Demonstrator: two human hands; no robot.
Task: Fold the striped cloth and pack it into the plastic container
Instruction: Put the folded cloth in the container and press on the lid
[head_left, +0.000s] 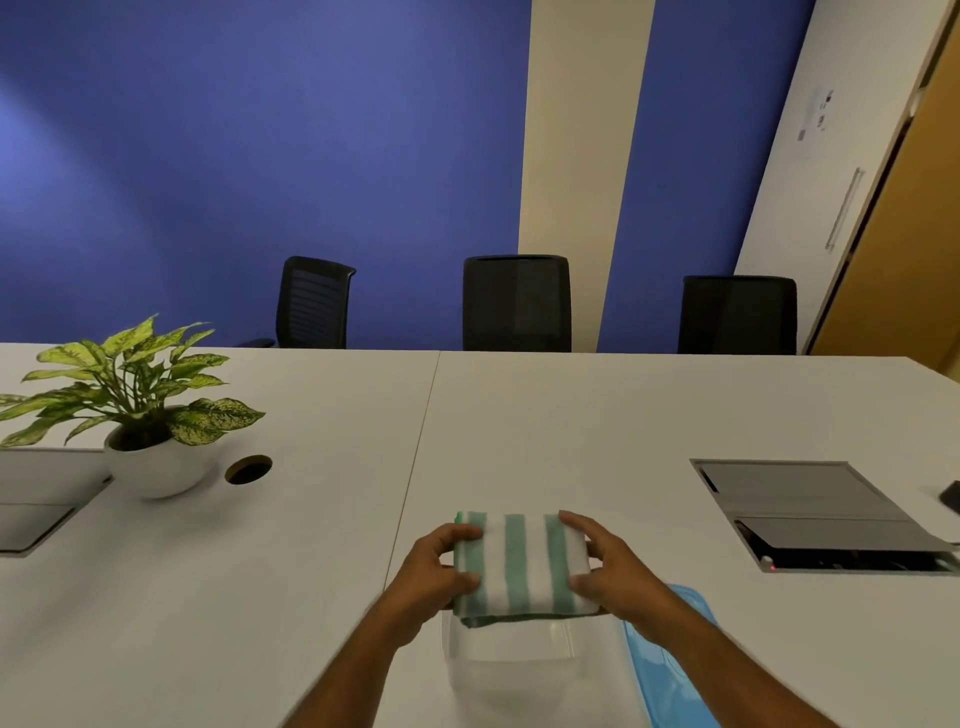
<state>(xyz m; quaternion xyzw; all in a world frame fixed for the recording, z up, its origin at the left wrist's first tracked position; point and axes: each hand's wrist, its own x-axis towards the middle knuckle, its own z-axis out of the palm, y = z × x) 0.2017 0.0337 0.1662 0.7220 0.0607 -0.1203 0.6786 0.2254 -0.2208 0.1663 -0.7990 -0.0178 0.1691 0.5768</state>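
Nearest the camera, a clear plastic container (511, 660) stands on the white table (623, 415), its walls faint against the surface and its far rim partly hidden by the cloth. Just to its right lies a blue lid (670, 670), flat on the table and partly covered by the right forearm.

Directly above the container's far edge is the striped cloth (522, 564), folded into a thick compact rectangle with green and white stripes running away from the viewer. Whether its underside touches the container rim cannot be told. The left hand (441, 569) clasps the cloth's left end, thumb on top and fingers curled beneath. The right hand (610, 566) clasps the right end in the same manner, thumb on the near top corner and fingertips over the far edge. Both hands are closed firmly on the cloth.

Farther out on the right, a grey hinged cable hatch (810, 512) is set into the table, its near flap raised to show a dark recess. A dark object at the right frame edge is too cropped to identify. On the left, a round cable hole (248, 469) sits beside a white pot holding a leafy plant (130, 395), with a second hatch (36, 499) at the left edge.

Beyond the table stand three black chairs (517, 304) against a blue and cream wall (260, 130)
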